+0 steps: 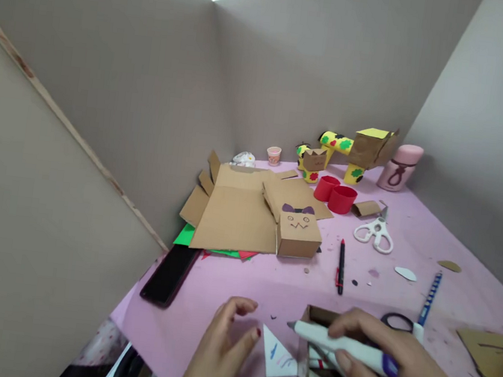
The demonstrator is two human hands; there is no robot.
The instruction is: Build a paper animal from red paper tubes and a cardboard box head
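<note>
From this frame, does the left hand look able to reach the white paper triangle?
Likely yes: the left hand appears empty and open, and the white paper triangle lies just beside it, with nothing visibly between them.

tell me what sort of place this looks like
Probably a craft corner: the right hand holds a marker, and white scissors and cardboard pieces lie on the pink table.
</note>
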